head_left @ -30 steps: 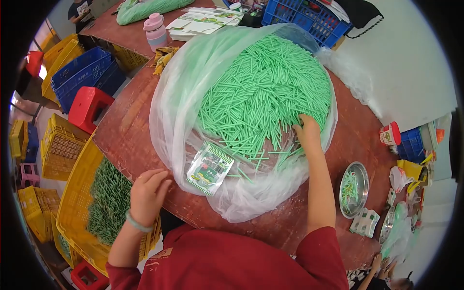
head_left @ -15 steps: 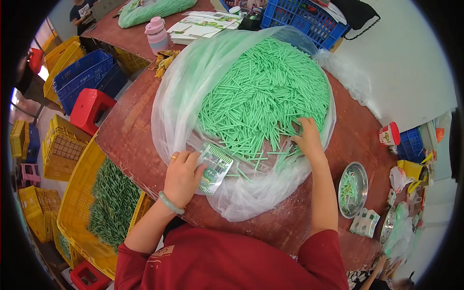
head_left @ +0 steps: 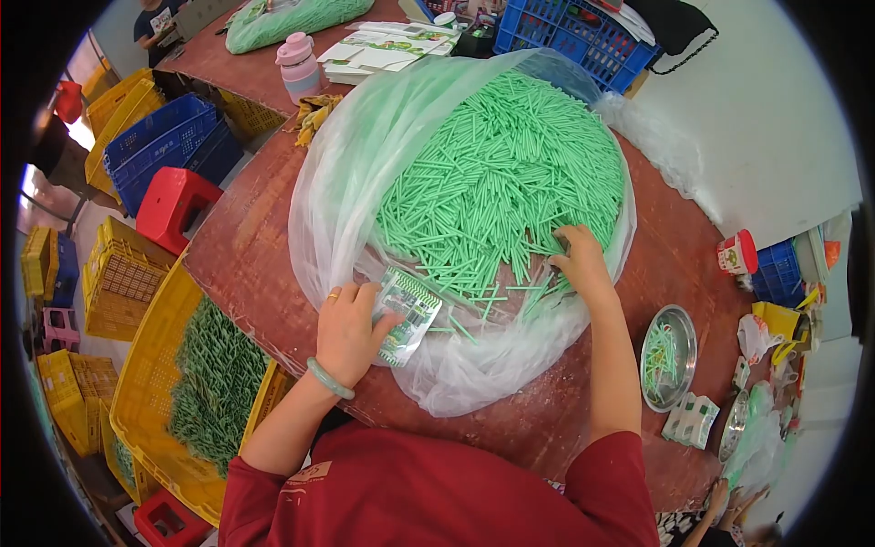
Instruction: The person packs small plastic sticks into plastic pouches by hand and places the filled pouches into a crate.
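Note:
A big heap of thin pale-green sticks (head_left: 501,173) fills an open clear plastic bag (head_left: 333,191) on the table. My left hand (head_left: 351,333), with a ring and a bangle, holds the left edge of a flat green-and-silver printed pouch (head_left: 408,314), its thumb on the pouch's face. The pouch lies at the near left rim of the bag. At the heap's near right edge, my right hand (head_left: 583,260) touches the sticks, thumb and curved fingers apart. No stick shows clearly in its grasp. A few loose sticks lie between the hands.
Right of the bag, a steel bowl (head_left: 668,357) holds some sticks beside a small carton (head_left: 691,420). A pink bottle (head_left: 299,68) and flat printed boxes (head_left: 387,50) are behind. A yellow crate (head_left: 146,415) of wrapped green pieces stands lower left. Another person's hands (head_left: 729,506) show bottom right.
My left thumb has shifted slightly upward on the pouch, and the hand has turned a little. My right hand stays at nearly the same spot on the heap.

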A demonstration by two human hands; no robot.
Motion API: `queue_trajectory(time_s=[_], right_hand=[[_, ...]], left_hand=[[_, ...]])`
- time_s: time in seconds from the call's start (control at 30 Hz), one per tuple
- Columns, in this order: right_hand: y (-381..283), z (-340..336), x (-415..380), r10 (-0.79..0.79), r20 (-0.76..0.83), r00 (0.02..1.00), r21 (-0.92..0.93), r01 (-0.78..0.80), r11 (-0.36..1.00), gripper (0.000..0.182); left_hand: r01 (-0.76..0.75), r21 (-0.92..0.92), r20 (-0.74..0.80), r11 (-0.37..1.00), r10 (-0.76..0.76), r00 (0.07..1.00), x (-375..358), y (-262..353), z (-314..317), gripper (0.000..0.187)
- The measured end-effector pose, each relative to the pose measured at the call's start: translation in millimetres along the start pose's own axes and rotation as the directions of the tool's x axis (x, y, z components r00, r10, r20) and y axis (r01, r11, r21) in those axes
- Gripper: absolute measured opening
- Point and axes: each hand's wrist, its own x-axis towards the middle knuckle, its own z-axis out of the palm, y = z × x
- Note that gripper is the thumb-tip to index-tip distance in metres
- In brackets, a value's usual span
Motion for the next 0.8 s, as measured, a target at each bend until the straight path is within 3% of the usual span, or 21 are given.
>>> queue_trajectory(time_s=[0.1,0.2,0.27,0.4,0.5,0.6,0.7,0.8], right_hand=[[2.2,0.3,2.3,0.039,0.055,0.998,0.011,-0.04,0.999,0.04],[-0.6,-3.7,4.4,0.093,0.109,0.99,-0.051,-0.088,0.995,0.04],[-3.4,-4.5,7.9,0.127,0.139,0.982,-0.063,-0.119,0.991,0.041],[-0.1,4.4,12.4,0.086,0.093,0.992,-0.156,-0.07,0.985,0.039],[1.9,9.7,11.8,0.087,0.08,0.993,-0.17,-0.072,0.983,0.035],[-10.8,9.7,6.2,0.129,0.078,0.989,-0.163,-0.115,0.98,0.033],[-15.2,7.0,1.9,0.159,0.075,0.984,-0.07,-0.154,0.986,0.034],[-6.6,-1.1,0.0,0.184,0.104,0.977,0.115,-0.196,0.974,0.032]], left_hand=[[-0.006,-0.054,-0.012,0.999,0.006,1.0,0.9,-6.7,4.9,0.036],[0.126,-0.167,0.055,0.978,-0.118,0.991,2.8,-3.8,0.9,0.03],[0.14,-0.203,0.023,0.969,-0.138,0.99,0.8,-9.5,6.2,0.026],[0.15,-0.25,-0.015,0.956,-0.159,0.987,-2.0,-11.6,4.2,0.017],[0.057,-0.304,-0.155,0.951,-0.109,0.982,-3.3,-6.4,2.0,0.014],[-0.112,-0.21,-0.327,0.971,0.039,0.944,-3.5,-9.5,-0.3,0.016],[-0.041,-0.376,-0.267,0.926,-0.066,0.961,-7.8,-10.6,-9.5,0.015],[0.184,-0.67,-0.037,0.719,-0.28,0.959,-14.2,-14.5,-16.5,0.012]])
